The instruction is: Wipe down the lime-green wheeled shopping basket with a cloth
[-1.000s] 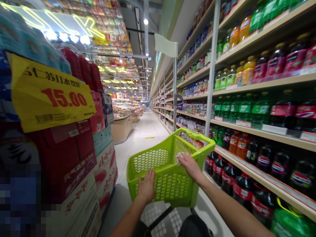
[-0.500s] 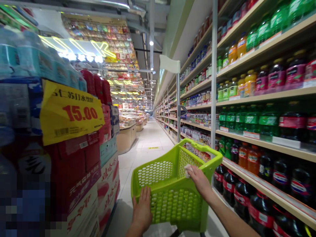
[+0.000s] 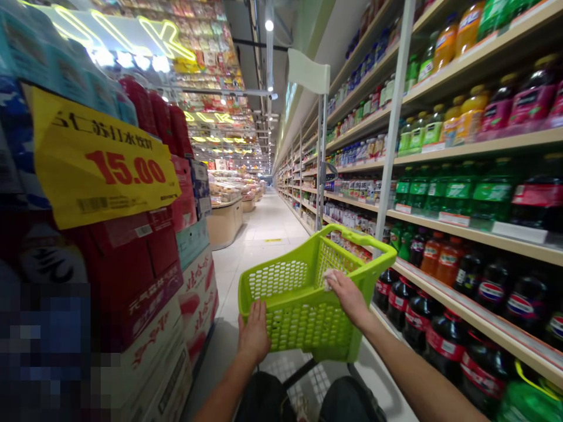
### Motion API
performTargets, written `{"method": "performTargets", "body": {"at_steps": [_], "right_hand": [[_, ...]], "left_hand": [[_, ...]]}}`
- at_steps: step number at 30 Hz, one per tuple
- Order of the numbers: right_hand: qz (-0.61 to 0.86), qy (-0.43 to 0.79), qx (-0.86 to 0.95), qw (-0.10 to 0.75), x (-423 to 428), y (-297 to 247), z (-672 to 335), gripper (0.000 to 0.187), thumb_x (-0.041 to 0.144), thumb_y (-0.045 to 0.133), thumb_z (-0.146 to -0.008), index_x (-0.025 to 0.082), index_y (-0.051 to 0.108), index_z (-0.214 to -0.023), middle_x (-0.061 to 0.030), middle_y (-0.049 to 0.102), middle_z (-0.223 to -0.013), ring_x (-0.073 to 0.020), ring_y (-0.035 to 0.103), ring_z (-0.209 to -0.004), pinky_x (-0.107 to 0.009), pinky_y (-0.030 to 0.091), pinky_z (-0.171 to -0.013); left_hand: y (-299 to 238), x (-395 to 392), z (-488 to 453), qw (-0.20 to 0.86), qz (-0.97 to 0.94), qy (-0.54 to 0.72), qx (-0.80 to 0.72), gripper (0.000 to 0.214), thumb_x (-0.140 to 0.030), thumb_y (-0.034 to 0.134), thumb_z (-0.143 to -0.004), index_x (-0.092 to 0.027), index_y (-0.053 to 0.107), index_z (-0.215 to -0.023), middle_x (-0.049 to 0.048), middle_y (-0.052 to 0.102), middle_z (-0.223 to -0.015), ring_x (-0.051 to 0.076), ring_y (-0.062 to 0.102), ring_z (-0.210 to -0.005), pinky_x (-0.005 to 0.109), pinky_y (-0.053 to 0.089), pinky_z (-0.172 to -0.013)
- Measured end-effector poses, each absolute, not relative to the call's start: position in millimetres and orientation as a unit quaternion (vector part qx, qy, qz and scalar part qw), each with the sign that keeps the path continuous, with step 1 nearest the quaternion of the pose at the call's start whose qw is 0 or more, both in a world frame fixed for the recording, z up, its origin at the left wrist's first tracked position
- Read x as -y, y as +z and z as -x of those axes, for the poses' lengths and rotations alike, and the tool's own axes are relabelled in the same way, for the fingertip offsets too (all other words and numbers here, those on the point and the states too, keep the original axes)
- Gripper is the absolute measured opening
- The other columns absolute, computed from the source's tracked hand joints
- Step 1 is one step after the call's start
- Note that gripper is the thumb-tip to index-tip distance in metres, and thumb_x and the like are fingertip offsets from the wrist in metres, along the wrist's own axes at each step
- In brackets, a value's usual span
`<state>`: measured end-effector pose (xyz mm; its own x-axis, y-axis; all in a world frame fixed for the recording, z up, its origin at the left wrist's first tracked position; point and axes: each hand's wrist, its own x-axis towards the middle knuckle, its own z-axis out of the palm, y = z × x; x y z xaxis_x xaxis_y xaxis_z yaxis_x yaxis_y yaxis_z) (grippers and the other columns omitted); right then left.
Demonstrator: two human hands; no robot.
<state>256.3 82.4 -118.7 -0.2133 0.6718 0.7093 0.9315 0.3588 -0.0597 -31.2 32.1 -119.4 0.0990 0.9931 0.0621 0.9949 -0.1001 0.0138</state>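
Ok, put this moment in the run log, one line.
left hand: on green cart, left end | right hand: holding white wad at cart's near rim | right side: bottle shelves

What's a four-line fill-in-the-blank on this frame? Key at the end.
1. The person's ____ hand holds a white wad against the shopping cart.
2. The cart's basket is bright ____ in colour.
3. The yellow price sign shows ____ in large red digits.
4. Seen in this view, the stacked cartons stand to the ____ of the cart.

Missing words: right; green; 15.00; left.
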Motion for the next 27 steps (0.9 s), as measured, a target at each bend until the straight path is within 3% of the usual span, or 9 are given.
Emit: {"method": "performTargets", "body": {"at_steps": [7, 16, 23, 27], "right_hand": [[0.445, -0.119, 0.830, 0.314, -79, -142, -168, 0.033, 0.015, 0.045, -0.084, 0.025, 0.057, -0.113, -0.0031, 0.047, -0.131, -0.0207, 0.037, -0.124, -0.039, 0.032, -0.102], [0.522, -0.161, 0.764, 0.344, -87, -130, -226, 0.041, 0.007, 0.040, -0.080, 0.022, 0.057, -0.114, -0.0064, 0.048, -0.130, -0.0227, 0.040, -0.122, -0.041, 0.033, -0.101], [0.501, -0.077, 0.781, 0.366, -94, -124, -208, 0.032, 0.016, 0.039, -0.084, 0.023, 0.061, -0.105, -0.0058, 0.056, -0.120, -0.0210, 0.048, -0.114, -0.039, 0.036, -0.096], [0.480, -0.052, 0.789, 0.380, -86, -119, -194, 0.030, 0.022, 0.037, -0.086, 0.023, 0.061, -0.103, -0.0048, 0.060, -0.112, -0.0188, 0.051, -0.108, -0.035, 0.036, -0.094]], "left_hand": [[-112, -33, 40, 0.000, 0.749, -0.008, 0.663, 0.084, -0.016, 0.043, -0.061, -0.009, 0.011, -0.138, 0.0092, 0.008, -0.148, 0.021, 0.007, -0.135, 0.048, 0.008, -0.108], [-116, -31, 52, -0.009, 0.712, -0.005, 0.702, 0.082, -0.014, 0.045, -0.063, -0.008, 0.011, -0.138, 0.0122, 0.006, -0.147, 0.022, 0.006, -0.135, 0.050, 0.010, -0.107], [-114, -26, 40, -0.012, 0.724, -0.019, 0.690, 0.079, -0.014, 0.046, -0.061, -0.015, 0.022, -0.136, 0.0107, 0.023, -0.145, 0.023, 0.018, -0.133, 0.052, 0.009, -0.106], [-118, -17, 22, -0.009, 0.741, -0.032, 0.671, 0.077, -0.017, 0.045, -0.062, -0.012, 0.023, -0.136, 0.0116, 0.028, -0.143, 0.025, 0.020, -0.132, 0.052, 0.007, -0.107]]}}
